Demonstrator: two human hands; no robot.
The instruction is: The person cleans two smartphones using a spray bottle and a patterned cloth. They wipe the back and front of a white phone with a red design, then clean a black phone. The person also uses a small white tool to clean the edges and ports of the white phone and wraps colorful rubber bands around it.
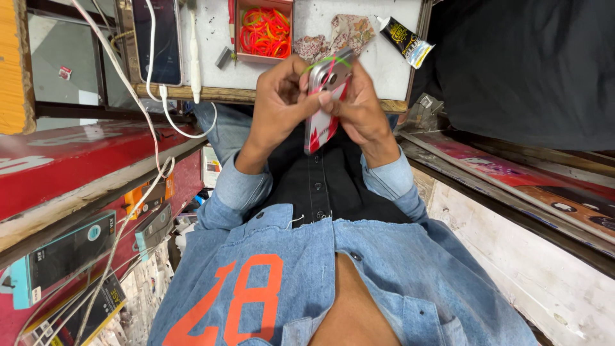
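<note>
The left hand (282, 96) and the right hand (362, 106) cover both side edges and the middle of the red and white smartphone (322, 106), so its screen side cannot be seen. The thin green rubber band (328, 61) goes behind the fingers, and its full loop is hidden. The open box of orange and red rubber bands (264, 29) is cut by the top edge. The black tube with yellow label (405, 40) has print too small to tell.
</note>
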